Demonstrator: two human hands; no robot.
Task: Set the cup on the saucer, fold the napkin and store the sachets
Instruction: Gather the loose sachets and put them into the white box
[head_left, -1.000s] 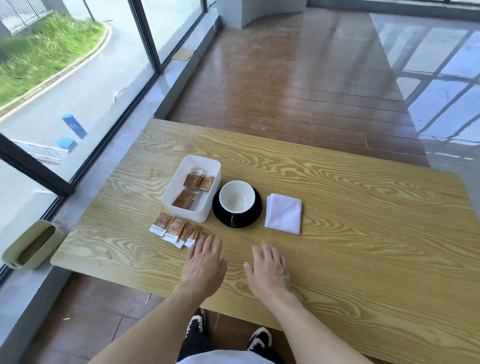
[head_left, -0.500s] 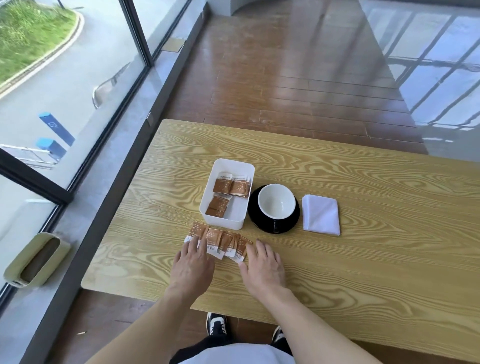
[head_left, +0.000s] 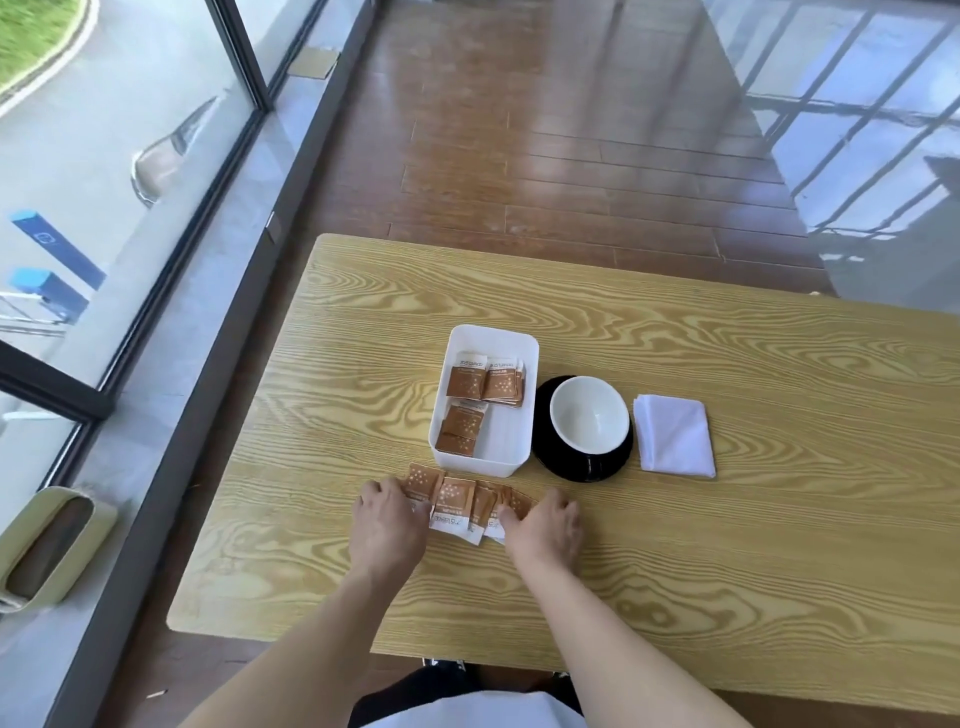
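Note:
A white cup (head_left: 588, 419) stands on a black saucer (head_left: 545, 447) in the middle of the wooden table (head_left: 727, 519). A folded white napkin (head_left: 674, 434) lies just right of the saucer. Left of the saucer stands a white box (head_left: 519, 374) holding three brown sachets (head_left: 465, 384). Several loose brown-and-white sachets (head_left: 457, 501) lie in a row in front of the box. My left hand (head_left: 387, 525) rests on the row's left end, my right hand (head_left: 543, 525) on its right end, fingers curled onto the packets.
The table's left edge runs beside a glass window wall with a grey sill. A pale green bin (head_left: 47, 551) sits on the floor at the left. Brown wooden floor lies beyond the table's far edge.
Both hands have slid forward onto the two ends of the loose sachet row and curled over it. The camera has tipped down and to the left.

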